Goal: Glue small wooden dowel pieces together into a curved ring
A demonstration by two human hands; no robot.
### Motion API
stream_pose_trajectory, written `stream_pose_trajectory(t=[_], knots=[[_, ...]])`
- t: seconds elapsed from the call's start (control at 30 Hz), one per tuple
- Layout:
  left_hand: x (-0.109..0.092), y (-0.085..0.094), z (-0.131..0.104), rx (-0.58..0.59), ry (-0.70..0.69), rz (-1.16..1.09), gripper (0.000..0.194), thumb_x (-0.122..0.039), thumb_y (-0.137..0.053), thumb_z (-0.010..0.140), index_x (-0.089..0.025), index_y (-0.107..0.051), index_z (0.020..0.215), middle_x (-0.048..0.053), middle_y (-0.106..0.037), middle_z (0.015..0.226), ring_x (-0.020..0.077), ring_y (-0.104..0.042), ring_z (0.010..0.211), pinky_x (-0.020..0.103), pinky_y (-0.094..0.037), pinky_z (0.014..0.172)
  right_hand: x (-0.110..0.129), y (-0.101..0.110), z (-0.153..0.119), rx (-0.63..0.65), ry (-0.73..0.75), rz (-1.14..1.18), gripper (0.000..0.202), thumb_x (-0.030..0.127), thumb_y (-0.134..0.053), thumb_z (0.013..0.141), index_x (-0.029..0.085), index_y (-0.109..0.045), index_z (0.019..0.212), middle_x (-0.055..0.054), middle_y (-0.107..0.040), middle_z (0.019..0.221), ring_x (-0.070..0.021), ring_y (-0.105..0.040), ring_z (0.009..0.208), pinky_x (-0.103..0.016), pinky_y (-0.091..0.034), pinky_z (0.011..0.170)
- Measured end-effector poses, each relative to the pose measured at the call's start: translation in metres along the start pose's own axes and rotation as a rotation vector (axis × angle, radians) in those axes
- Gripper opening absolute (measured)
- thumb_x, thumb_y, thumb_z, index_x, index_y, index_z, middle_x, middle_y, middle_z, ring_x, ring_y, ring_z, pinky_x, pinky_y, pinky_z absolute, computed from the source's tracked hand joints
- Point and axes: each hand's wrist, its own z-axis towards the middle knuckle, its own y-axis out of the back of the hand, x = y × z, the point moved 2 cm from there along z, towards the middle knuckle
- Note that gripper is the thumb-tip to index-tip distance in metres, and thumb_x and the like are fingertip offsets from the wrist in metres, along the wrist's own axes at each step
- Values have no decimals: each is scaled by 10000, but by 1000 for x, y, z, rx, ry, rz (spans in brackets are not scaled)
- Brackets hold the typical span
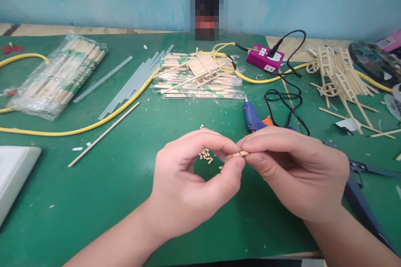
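Between the fingertips of both hands is a small pale wooden piece [240, 154], mostly covered by the fingers; its exact shape is hidden. My left hand [194, 175] pinches it between thumb and forefinger. My right hand [297, 167] closes on its other end in a similar pinch. Just behind my left hand lie several short cut bits of wooden stick [205, 155] on the green tabletop [125, 200]. A blue glue gun [252, 116] with an orange trigger rests beyond my right hand, partly covered by it.
Packaged chopsticks [59, 75] lie at left, with clear glue sticks [134, 83] beside them. Another stack supports a small stick-built cart [203, 66]. A purple power strip [265, 57], yellow cable [94, 127], wheeled stick models [341, 75] and dark-handled pliers [360, 200] surround the workspace.
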Motion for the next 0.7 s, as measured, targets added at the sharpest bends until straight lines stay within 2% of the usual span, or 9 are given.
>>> stream_pose_trajectory(t=[0.3, 0.7], knots=[[-2, 1, 3, 14, -58, 23, 130, -47, -759, 846, -173, -767, 880, 35, -779, 822, 168, -731, 750, 311, -599, 691, 0, 1, -2, 19, 9, 60, 374, 6, -777, 871, 233, -812, 1167, -4, -825, 962, -149, -765, 863, -265, -636, 800], [0, 1, 3, -4, -99, -6, 203, -25, -814, 829, -177, -801, 963, 21, -797, 870, 145, -737, 781, 285, -612, 723, -1, 0, -2, 23, -9, 60, 339, -28, -742, 869, 229, -792, 1083, -3, -804, 937, -158, -755, 832, -289, -624, 713]])
